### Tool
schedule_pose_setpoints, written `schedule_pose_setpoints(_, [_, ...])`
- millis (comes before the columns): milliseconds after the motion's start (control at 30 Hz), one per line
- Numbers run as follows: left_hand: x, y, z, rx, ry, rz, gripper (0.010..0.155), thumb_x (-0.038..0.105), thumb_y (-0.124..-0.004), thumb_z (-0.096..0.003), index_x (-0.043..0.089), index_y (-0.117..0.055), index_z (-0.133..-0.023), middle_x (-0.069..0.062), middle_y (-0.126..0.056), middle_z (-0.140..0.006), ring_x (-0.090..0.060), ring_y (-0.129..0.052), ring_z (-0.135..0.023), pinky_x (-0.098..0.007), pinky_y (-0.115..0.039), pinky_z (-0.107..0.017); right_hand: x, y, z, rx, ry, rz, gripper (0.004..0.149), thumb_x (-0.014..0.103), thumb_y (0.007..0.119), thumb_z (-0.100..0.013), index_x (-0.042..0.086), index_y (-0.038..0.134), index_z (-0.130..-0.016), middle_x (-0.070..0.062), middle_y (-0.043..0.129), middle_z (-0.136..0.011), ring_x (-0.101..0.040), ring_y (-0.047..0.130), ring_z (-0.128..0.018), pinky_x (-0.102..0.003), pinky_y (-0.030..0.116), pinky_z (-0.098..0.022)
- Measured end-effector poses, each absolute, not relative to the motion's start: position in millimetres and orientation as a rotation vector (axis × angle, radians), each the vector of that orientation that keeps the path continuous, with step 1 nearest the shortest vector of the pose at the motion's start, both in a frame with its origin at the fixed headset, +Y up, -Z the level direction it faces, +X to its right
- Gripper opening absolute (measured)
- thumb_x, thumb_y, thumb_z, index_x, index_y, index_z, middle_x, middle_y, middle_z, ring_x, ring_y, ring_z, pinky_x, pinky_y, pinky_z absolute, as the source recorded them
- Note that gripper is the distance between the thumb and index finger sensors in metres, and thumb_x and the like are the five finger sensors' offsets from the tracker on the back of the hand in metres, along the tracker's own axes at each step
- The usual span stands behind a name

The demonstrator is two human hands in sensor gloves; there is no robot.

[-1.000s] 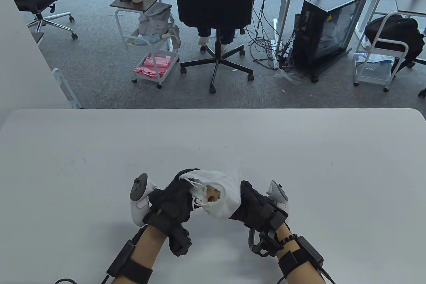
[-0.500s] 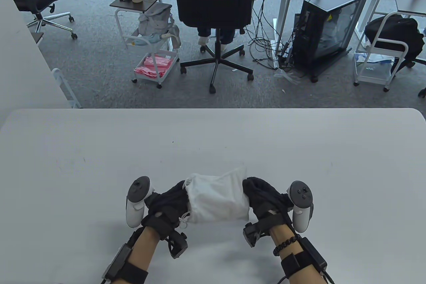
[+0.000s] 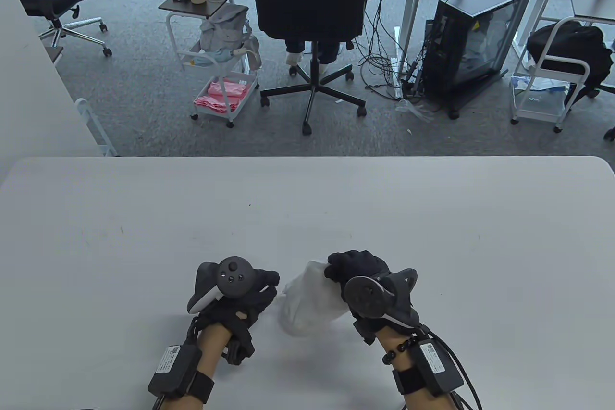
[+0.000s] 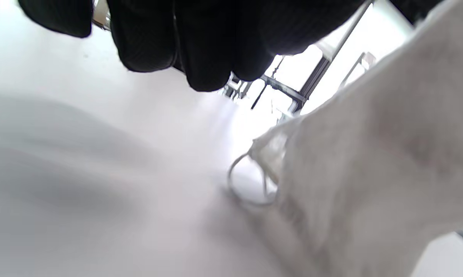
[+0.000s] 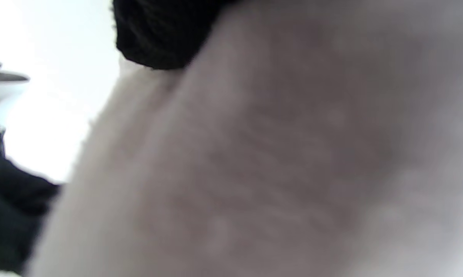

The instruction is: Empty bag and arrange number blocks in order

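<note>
Bag (image 3: 307,302) now upended, gripped by right hand (image 3: 358,268) alone; left hand (image 3: 250,292) released, fingers curled, empty.

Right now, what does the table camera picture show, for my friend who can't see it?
Two gloved hands work at a white table: the right hand grips the top of a white cloth bag that hangs down toward the table, and the left hand is beside it. No number blocks show yet. Behind are office chairs.
</note>
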State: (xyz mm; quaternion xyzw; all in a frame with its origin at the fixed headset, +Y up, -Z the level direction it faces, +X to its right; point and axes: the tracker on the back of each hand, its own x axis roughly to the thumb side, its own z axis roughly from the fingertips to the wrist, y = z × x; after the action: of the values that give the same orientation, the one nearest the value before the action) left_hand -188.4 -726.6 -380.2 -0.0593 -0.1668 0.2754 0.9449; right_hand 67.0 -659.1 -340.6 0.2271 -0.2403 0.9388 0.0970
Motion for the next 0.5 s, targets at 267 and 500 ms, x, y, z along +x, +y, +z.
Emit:
schedule_pose_setpoints(267, [-154.9, -701.6, -361.1, 0.057, -0.527, 0.722, 0.047, 0.044, -0.073, -0.0550, 0.026, -0.078, -0.098, -0.012, -0.074, -0.109, -0.050, -0.079, -0.100, -0.072, -0.067, -0.067, 37.9, -653.9, -326.3, 0.798, -0.798, 2.839, 0.034, 0.036, 0.076, -0.047, 0.021, 0.090, -0.075, -0.004, 0.099, -0.064, -0.026, 0.103, -0.053, -0.044, 0.091, -0.044])
schedule_pose_setpoints(500, [-167.2, -704.9, -363.5, 0.060, -0.433, 0.858, 0.041, 0.041, -0.075, -0.0543, 0.026, -0.087, -0.090, -0.008, -0.088, -0.098, -0.043, -0.094, -0.090, -0.066, -0.078, -0.063, 90.1, -659.2, -350.1, 0.524, 0.201, 2.574, 0.090, 0.048, 0.078, -0.046, -0.007, 0.049, -0.111, -0.037, 0.057, -0.108, -0.064, 0.071, -0.088, -0.073, 0.064, -0.064])
